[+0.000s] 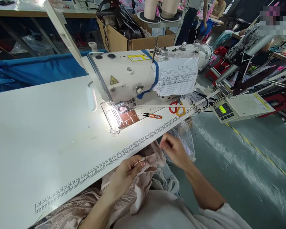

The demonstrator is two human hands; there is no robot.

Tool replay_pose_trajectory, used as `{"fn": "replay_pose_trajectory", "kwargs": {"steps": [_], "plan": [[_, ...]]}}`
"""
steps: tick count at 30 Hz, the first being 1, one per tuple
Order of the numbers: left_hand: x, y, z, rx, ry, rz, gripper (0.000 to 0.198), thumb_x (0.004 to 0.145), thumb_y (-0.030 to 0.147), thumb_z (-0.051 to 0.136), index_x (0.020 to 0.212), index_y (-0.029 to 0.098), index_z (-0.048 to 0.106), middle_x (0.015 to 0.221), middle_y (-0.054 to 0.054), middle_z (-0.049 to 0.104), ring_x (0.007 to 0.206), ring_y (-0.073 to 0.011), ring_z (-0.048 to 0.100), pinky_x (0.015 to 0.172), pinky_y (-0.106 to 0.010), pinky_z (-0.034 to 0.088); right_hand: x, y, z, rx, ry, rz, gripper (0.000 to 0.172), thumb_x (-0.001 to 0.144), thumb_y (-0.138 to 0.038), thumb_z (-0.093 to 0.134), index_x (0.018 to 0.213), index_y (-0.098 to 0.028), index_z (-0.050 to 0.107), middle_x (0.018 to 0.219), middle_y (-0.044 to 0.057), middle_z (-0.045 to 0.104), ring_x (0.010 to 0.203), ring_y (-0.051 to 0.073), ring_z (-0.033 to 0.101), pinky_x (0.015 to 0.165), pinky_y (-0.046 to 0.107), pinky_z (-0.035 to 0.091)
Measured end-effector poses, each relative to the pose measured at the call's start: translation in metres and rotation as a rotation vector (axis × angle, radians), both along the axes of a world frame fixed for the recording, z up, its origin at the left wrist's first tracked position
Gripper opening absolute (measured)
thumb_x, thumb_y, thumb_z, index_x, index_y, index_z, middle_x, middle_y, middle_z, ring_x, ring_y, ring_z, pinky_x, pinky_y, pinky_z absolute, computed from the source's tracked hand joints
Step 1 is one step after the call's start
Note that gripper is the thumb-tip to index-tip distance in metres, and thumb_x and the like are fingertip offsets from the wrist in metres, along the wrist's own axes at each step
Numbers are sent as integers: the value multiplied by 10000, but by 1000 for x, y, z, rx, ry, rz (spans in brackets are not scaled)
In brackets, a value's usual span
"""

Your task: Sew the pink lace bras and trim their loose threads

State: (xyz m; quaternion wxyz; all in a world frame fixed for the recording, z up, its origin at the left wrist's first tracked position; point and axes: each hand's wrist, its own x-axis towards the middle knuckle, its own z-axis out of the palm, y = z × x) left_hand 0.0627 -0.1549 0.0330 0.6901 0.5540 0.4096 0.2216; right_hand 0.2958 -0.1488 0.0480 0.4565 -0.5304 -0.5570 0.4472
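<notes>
Pale pink lace fabric [143, 187] lies bunched over my lap, below the front edge of the table. My left hand [126, 173] pinches a fold of it between thumb and fingers. To the right, my right hand [172, 148] is raised beside the fabric with its fingers curled in; whether anything is between them is hidden. Past the table edge stands a white sewing machine [123, 70], its lamp lighting the needle plate. Orange thread snips [152, 116] lie on the table near the needle, and scissors [177, 108] with red and yellow handles rest farther right.
A printed ruler [97, 168] runs along the front edge of the white table [38, 136]. A control box [243, 108] with a green display sits at the right. Behind the machine are a cardboard box [138, 44] and thread cones [150, 9]. Other people are in the background.
</notes>
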Motion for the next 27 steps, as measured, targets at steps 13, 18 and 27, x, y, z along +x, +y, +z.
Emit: {"fn": "replay_pose_trajectory", "kwargs": {"steps": [13,18,27], "plan": [[4,0,-1,62,103,-2,322,939,427,529,1033,215,754,898,-29,749,890,-233,660,781,-269,486,-27,-6,-23,333,-365,258,327,1037,-291,381,735,-209,476,839,49,551,817,174,511,739,315,443],[7,0,-3,37,35,-30,323,940,418,518,968,192,747,885,-38,724,866,-222,636,795,-274,479,-39,-10,-15,117,88,499,346,1045,-461,299,812,-226,398,780,25,598,653,132,526,632,269,444],[-10,-3,-2,61,57,-43,353,967,430,477,761,171,602,698,4,557,650,-140,499,606,-235,380,1,-2,-50,149,-595,65,210,957,-236,434,749,-213,459,674,11,542,648,164,487,627,287,371]]}}
